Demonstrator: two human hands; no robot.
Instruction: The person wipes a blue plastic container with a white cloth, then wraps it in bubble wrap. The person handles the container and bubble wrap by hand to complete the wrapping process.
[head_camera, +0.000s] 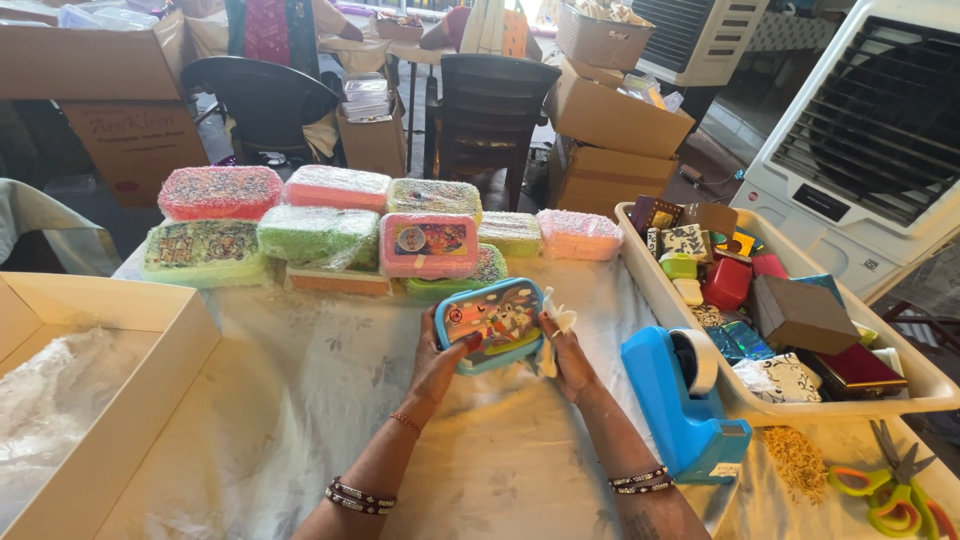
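Held up over the cloth-covered counter (300, 400), near the middle of the view: a blue-rimmed rectangular plastic lunch box with a cartoon picture on its lid (492, 322). Long axis running from about 8 o'clock to 2 o'clock, lid face tilted toward the camera. Left hand (440, 362) clamped on the box's lower left corner, at about 8 o'clock from its centre, thumb over the lid edge, fingers hidden behind. Right hand (568, 362) at about 4 o'clock from the box centre, touching its right end and pinching a crumpled white cloth or tissue (556, 322) against that side. Both grips closed narrow, one per short end, so neither hand clearly nearer; box spanning the gap between them.

Beyond the box, at 12 o'clock: a pink rectangular lunch box with a picture lid (428, 245) leaning on a row of film-wrapped boxes in red, green and pink (330, 225). At 3 o'clock, just beside the right forearm: a blue tape dispenser (685, 400). Further toward 2 o'clock: a cream plastic tray (660, 285) full of small gift boxes. At 4 o'clock, near the counter's corner: green-and-orange scissors (895, 490). At 9 o'clock, well apart: an open cream cardboard box (150, 400).
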